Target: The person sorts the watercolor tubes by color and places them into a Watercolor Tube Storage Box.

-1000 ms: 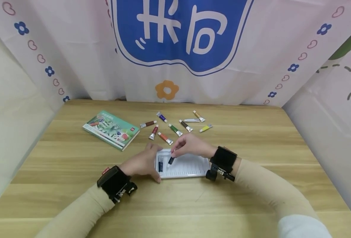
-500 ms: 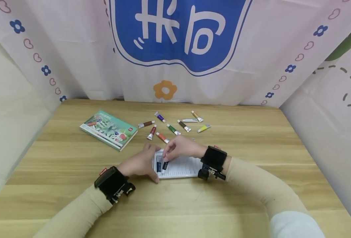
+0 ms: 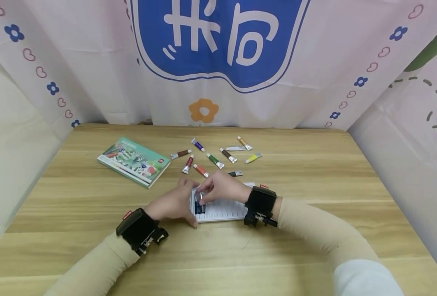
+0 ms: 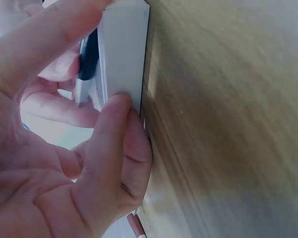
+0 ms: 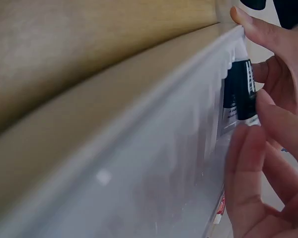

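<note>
A white ridged tray (image 3: 224, 210) lies on the table, its left end gripped between the thumb and fingers of my left hand (image 3: 174, 202). My right hand (image 3: 224, 188) pinches a small dark paint tube (image 3: 203, 208) by its upper end, over the tray's left part. Right beside it in the tray lies another dark tube (image 3: 197, 207). The right wrist view shows the pinched tube (image 5: 246, 89) against the tube in the tray (image 5: 230, 91). In the left wrist view, the left fingers (image 4: 107, 144) press the white end wall (image 4: 123, 54).
Behind the tray lie several loose paint tubes, among them a red one (image 3: 188, 164), a green one (image 3: 215, 160), a yellow one (image 3: 253, 158) and a dark one (image 3: 235, 173). A green illustrated box (image 3: 134, 161) lies at the back left. A printed curtain (image 3: 129, 98) hangs behind the table.
My right hand has moved left with the dark tube and brought it down beside the other one in the tray. My left hand keeps its grip on the tray's end.
</note>
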Action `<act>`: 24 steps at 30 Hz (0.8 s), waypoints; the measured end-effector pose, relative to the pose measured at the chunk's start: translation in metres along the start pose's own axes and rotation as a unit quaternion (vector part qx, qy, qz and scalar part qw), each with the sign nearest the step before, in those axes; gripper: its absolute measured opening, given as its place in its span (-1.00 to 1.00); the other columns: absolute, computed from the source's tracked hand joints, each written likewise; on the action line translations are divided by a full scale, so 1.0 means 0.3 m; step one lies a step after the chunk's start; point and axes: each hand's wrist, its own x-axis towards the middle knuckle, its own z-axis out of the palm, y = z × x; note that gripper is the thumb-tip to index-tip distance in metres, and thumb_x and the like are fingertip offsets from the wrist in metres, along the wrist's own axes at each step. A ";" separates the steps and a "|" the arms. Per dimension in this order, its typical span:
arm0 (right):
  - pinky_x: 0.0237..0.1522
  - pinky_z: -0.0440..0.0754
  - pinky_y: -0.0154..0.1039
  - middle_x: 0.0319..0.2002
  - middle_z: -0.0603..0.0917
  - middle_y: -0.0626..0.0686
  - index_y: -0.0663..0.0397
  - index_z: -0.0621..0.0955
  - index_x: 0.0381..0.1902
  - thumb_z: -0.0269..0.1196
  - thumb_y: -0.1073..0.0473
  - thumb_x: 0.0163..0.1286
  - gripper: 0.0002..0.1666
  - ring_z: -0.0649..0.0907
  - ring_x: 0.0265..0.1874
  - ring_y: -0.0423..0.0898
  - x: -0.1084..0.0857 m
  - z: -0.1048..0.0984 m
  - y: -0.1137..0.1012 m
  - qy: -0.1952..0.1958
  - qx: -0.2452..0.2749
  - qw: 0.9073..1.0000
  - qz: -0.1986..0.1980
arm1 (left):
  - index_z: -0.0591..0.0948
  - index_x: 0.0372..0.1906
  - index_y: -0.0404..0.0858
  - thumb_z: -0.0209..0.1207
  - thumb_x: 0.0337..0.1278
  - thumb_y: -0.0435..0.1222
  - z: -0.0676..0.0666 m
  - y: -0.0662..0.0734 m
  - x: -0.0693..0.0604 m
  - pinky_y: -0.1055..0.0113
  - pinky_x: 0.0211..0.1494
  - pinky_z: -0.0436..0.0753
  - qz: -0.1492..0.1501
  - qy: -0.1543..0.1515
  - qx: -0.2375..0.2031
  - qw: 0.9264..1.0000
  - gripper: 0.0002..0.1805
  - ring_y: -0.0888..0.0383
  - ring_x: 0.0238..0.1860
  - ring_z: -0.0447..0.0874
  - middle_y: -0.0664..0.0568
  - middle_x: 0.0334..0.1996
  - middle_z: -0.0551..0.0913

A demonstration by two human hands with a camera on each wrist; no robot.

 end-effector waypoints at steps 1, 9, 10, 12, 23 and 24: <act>-0.39 0.49 -0.45 -0.45 0.70 -0.10 0.20 0.78 -0.07 0.52 0.26 0.21 -0.69 0.56 -0.48 -0.26 -0.002 0.003 -0.001 -0.001 0.000 1.000 -0.003 | 0.24 0.43 -0.53 0.71 -0.51 -0.29 0.001 -0.001 0.000 -0.14 0.41 0.41 -0.001 -0.001 -0.001 1.000 0.26 -0.28 0.29 0.37 -0.45 0.32 0.18; -0.33 0.58 -0.41 -0.45 0.70 -0.11 0.21 0.74 -0.01 0.50 0.32 0.22 -0.64 0.63 -0.45 -0.24 -0.013 0.013 -0.022 -0.001 -0.029 1.000 0.005 | 0.25 0.42 -0.51 0.70 -0.47 -0.31 -0.003 -0.001 0.006 -0.14 0.41 0.41 0.001 -0.005 -0.007 1.000 0.22 -0.25 0.28 0.36 -0.41 0.30 0.18; -0.31 0.60 -0.40 -0.43 0.71 -0.10 0.20 0.74 -0.01 0.50 0.30 0.22 -0.64 0.64 -0.42 -0.23 -0.015 0.013 -0.026 -0.002 -0.037 0.999 0.007 | 0.25 0.42 -0.51 0.70 -0.47 -0.31 -0.003 0.000 0.007 -0.15 0.41 0.41 -0.001 -0.005 -0.007 1.000 0.22 -0.25 0.28 0.36 -0.41 0.31 0.18; -0.25 0.63 -0.40 -0.36 0.75 -0.07 0.19 0.74 -0.02 0.51 0.28 0.21 -0.64 0.67 -0.38 -0.24 -0.021 0.015 -0.033 -0.001 -0.050 0.999 0.011 | 0.25 0.42 -0.51 0.70 -0.47 -0.31 -0.003 0.002 0.008 -0.15 0.41 0.41 -0.003 -0.006 -0.009 1.000 0.22 -0.24 0.27 0.36 -0.40 0.30 0.19; -0.24 0.68 -0.41 -0.26 0.81 0.02 0.14 0.80 -0.19 0.56 0.20 0.16 -0.73 0.74 -0.34 -0.22 -0.041 0.036 -0.062 -0.004 -0.142 0.990 -0.015 | 0.21 0.47 -0.50 0.71 -0.48 -0.29 0.003 0.001 0.008 -0.14 0.42 0.41 -0.021 -0.009 -0.003 1.000 0.28 -0.27 0.30 0.37 -0.43 0.34 0.17; -0.22 0.68 -0.41 -0.25 0.81 0.01 0.14 0.80 -0.18 0.56 0.19 0.16 -0.73 0.75 -0.32 -0.21 -0.042 0.039 -0.067 -0.006 -0.150 0.989 -0.012 | 0.21 0.46 -0.50 0.71 -0.47 -0.29 0.005 -0.001 0.008 -0.15 0.42 0.41 -0.020 -0.009 -0.005 1.000 0.27 -0.27 0.29 0.37 -0.43 0.34 0.17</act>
